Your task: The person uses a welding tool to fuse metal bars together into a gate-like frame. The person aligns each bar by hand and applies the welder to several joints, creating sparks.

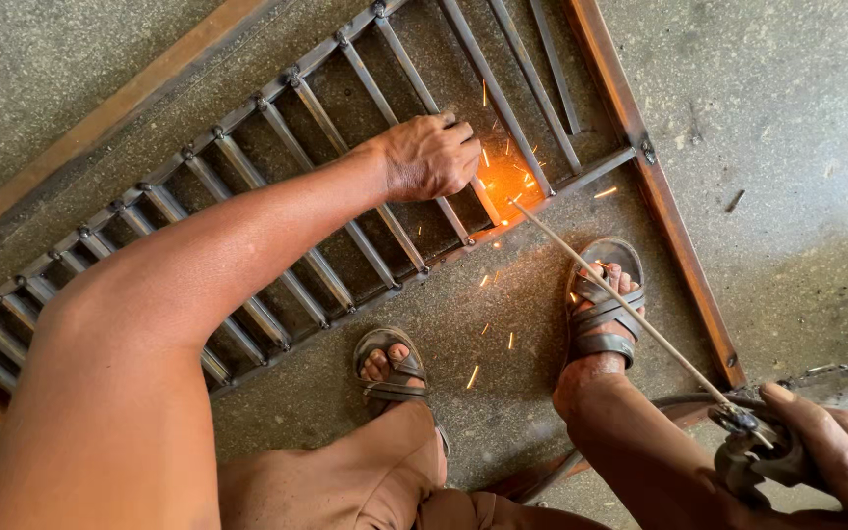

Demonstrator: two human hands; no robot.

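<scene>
A metal grille [247,167] of parallel bars lies flat on the concrete floor inside a rusty frame. My left hand [432,155] grips a short metal bar [484,199] and presses it against the grille near its lower rail. My right hand [831,453] at the bottom right is closed on a welding electrode holder [753,447]. A long thin welding rod [630,306] runs from the holder up to the joint, where an orange glow [504,179] and sparks fly.
My two sandalled feet [391,371] [605,294] rest on the floor just below the grille. A rusty frame bar [660,186] runs diagonally on the right. A cable [841,371] trails past the holder at the right edge.
</scene>
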